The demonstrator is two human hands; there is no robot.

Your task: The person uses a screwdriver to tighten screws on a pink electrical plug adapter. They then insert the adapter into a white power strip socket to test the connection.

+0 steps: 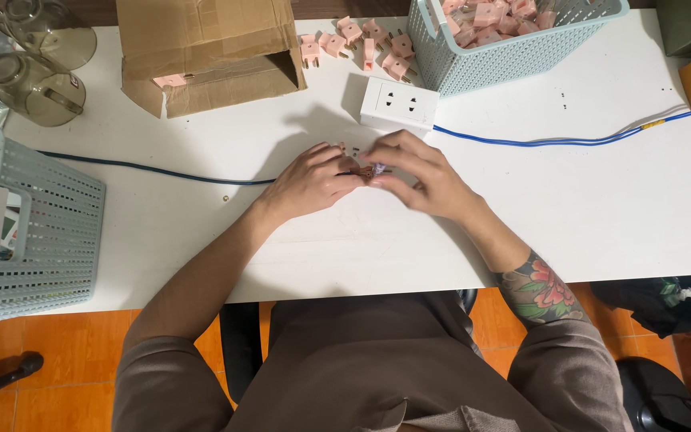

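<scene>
One small pinkish part (371,171) sits pinched between both hands at the centre of the white worktop (601,208); what it is stays too hidden to tell. Left hand (310,181) comes in from 7 o'clock, its fingers closed together on the part. Right hand (419,174) comes in from 5 o'clock, fingers curled and clamped on the same part, forearm tattooed. Just beyond, at 12 o'clock, lies a white socket block (399,104) with a blue cable (569,142) running to 3 o'clock. Loose pink plugs (361,42) and a pale basket (513,48) lie further out at 12 to 1 o'clock, a cardboard box (209,52) at 11, another basket (37,232) at 9. Orange floor (57,352) shows below.
</scene>
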